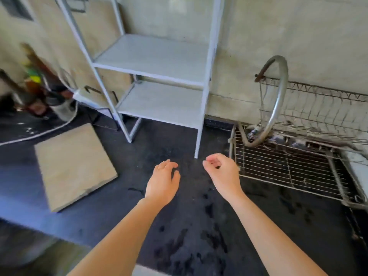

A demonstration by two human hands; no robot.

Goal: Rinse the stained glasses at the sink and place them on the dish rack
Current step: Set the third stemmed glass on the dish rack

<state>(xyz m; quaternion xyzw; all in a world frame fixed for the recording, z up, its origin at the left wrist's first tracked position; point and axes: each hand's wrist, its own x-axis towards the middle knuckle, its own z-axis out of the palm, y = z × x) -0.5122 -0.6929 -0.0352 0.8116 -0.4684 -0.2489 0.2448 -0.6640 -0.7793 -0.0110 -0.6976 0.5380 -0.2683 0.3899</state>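
No glasses in shot, so nothing to grab yet. Left hand (163,180) and right hand (221,172) hung loosely curled and empty over the wet counter (179,226), with the rack (278,182) just right of them. Wet glass is probably slick and breakable, so I'd wrap the body, not the rim.

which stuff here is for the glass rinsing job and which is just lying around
For the job: rusty wire dish rack; curved metal tap; left hand and right hand, both empty. No glasses in view.
Lying about: white metal shelf unit; beige square board; blurred bottles; white cable.
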